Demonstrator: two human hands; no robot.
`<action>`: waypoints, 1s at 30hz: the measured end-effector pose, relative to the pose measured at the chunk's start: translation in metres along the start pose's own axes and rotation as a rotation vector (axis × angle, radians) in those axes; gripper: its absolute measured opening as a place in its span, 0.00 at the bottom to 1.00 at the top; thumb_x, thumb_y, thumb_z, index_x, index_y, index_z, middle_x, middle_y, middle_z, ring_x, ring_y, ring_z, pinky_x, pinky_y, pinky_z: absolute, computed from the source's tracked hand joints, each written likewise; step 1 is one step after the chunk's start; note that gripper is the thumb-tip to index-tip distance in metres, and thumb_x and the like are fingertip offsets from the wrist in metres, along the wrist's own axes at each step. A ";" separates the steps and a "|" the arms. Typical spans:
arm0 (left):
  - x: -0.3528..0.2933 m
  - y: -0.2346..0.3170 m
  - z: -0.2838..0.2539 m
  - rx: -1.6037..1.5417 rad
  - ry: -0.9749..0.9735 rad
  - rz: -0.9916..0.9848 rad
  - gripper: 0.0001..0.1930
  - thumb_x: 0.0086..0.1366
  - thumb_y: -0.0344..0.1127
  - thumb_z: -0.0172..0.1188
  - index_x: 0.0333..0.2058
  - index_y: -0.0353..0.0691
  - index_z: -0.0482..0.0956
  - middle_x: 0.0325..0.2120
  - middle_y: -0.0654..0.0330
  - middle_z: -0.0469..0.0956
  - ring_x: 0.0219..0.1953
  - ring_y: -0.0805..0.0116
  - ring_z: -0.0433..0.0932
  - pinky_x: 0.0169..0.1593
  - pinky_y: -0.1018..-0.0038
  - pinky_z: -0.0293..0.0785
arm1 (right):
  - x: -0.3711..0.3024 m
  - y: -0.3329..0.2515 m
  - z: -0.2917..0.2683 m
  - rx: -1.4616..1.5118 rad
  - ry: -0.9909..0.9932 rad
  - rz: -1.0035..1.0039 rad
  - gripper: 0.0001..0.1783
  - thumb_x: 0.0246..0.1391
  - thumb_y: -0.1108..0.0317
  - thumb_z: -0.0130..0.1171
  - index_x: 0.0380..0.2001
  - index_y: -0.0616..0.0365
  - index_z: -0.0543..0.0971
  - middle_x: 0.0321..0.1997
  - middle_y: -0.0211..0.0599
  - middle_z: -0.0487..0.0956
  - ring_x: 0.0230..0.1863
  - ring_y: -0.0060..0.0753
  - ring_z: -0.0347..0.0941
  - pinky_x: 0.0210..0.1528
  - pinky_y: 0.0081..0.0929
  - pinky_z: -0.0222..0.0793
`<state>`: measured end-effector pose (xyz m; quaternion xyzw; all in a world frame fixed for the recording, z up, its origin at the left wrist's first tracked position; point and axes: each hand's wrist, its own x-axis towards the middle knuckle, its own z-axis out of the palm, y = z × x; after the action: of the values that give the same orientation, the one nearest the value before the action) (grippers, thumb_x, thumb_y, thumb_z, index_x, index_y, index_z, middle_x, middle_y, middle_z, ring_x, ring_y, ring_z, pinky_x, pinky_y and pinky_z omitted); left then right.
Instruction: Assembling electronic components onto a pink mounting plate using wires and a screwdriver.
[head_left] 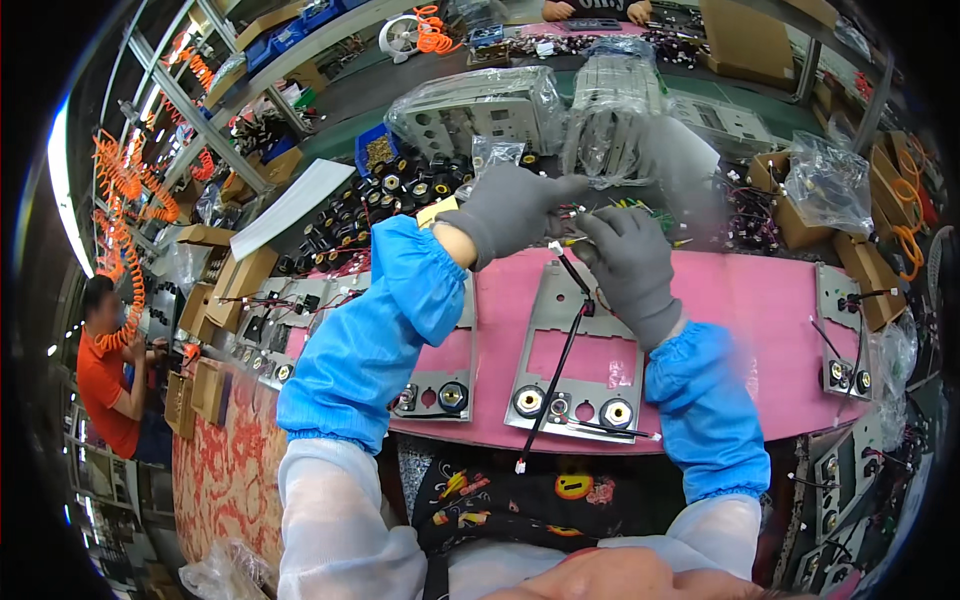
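My left hand and my right hand, both in grey gloves, meet over the far end of a grey metal panel. Their fingertips close around small parts too tiny to name, with a short yellow-green piece at the right fingertips. The panel lies on a pink mat and has a large rectangular cutout. Two round black fittings with brass nuts sit at its near end. A black cable with white plugs runs along the panel, past its near edge. My right hand partly covers the panel's far right side.
Behind my hands lie black round fittings, a blue bin and plastic-wrapped metal panels. More wired panels stand left and at the right. Wire bundles and cardboard boxes are at right. A person in orange is at far left.
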<state>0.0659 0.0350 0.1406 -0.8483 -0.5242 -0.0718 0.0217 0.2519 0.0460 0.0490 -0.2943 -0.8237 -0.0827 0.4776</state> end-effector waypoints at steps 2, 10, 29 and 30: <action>0.009 0.010 0.004 0.068 0.036 0.133 0.29 0.55 0.40 0.67 0.57 0.53 0.74 0.27 0.56 0.82 0.35 0.56 0.81 0.47 0.64 0.75 | -0.006 0.003 0.003 -0.061 -0.026 0.014 0.15 0.44 0.62 0.67 0.38 0.49 0.80 0.36 0.29 0.77 0.40 0.39 0.73 0.42 0.38 0.67; 0.002 0.013 -0.005 -0.059 0.884 0.130 0.25 0.51 0.33 0.69 0.50 0.46 0.78 0.44 0.59 0.80 0.50 0.60 0.76 0.59 0.64 0.69 | -0.013 0.044 -0.004 0.354 -0.216 0.626 0.09 0.48 0.66 0.64 0.31 0.60 0.83 0.29 0.34 0.78 0.36 0.33 0.74 0.39 0.33 0.69; -0.036 0.009 0.138 -0.664 0.275 0.008 0.09 0.51 0.35 0.68 0.33 0.44 0.85 0.36 0.60 0.78 0.46 0.59 0.73 0.54 0.64 0.67 | -0.014 0.030 -0.003 0.748 -0.640 0.925 0.10 0.52 0.67 0.65 0.33 0.65 0.83 0.25 0.27 0.79 0.27 0.17 0.70 0.29 0.23 0.67; -0.037 0.008 0.140 -0.671 0.280 0.006 0.09 0.51 0.36 0.68 0.33 0.44 0.85 0.36 0.60 0.78 0.46 0.59 0.73 0.54 0.64 0.67 | -0.013 0.029 -0.002 0.725 -0.643 0.901 0.10 0.52 0.67 0.65 0.33 0.65 0.83 0.25 0.27 0.79 0.27 0.17 0.70 0.28 0.22 0.66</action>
<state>0.0703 0.0146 -0.0024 -0.7915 -0.4611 -0.3553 -0.1860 0.2751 0.0635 0.0350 -0.4408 -0.6972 0.4997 0.2644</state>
